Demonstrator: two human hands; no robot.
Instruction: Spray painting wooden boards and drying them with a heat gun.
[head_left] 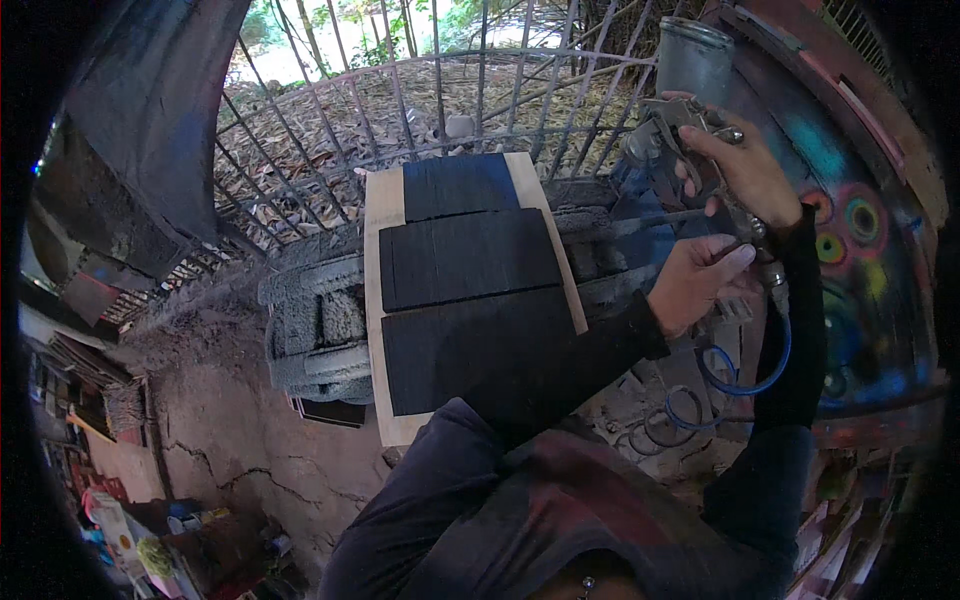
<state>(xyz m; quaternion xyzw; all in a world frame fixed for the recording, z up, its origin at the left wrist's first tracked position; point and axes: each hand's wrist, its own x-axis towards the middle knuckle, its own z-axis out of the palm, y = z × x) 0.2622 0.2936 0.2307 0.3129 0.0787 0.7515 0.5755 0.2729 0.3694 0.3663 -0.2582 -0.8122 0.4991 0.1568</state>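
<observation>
The right hand is closed around the grey metal spray gun, with the fingers curled about its body and handle. The grey cylindrical metal cup stands at the top of the gun. The left hand is partly closed below the right hand, with its thumb and index finger drawn together beside the lower end of the gun; whether they grip a part there cannot be told. The blue coiled plastic hose hangs from the metal coupling beneath the gun.

The gun is located to the right of three flat black rectangular panels. The panels lie in a row on pale bare wooden strips, which show along both sides. The farthest panel has a bluish sheen; the nearest is partly covered by the left forearm. The strips rest across a grey, rough-coated support.
</observation>
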